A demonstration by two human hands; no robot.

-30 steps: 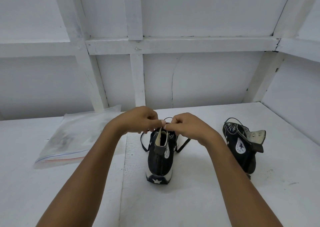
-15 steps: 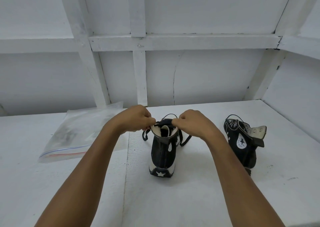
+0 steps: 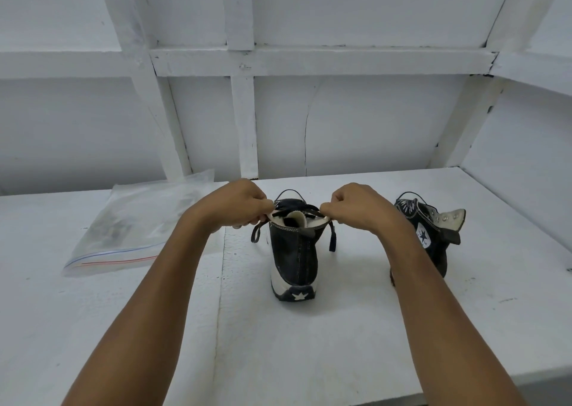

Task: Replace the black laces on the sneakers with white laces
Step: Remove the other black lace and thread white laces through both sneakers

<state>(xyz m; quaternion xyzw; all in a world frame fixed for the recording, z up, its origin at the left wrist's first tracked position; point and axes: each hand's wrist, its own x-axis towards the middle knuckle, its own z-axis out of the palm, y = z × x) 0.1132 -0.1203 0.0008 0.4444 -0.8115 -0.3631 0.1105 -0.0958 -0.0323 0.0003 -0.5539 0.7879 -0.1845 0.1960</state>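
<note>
Black and taut, the lace (image 3: pixel 297 212) stretches across the collar of the near sneaker (image 3: pixel 294 260), which stands upright mid-tabletop (image 3: pixel 309 343). A second ago the two hands met over the opening. Now the left hand (image 3: pixel 244 202) and right hand (image 3: pixel 356 210) have drawn apart, each pinching the lace, with its free ends dangling down either side. The knot appears undone, so unthreading can likely begin; no white lace is on this shoe yet. Its heel faces the person and its toe points at the back wall, the long axis running straight away. The second sneaker (image 3: pixel 430 238) sits to the right. A zip bag (image 3: pixel 133 229) lies to the left, contents unclear.
</note>
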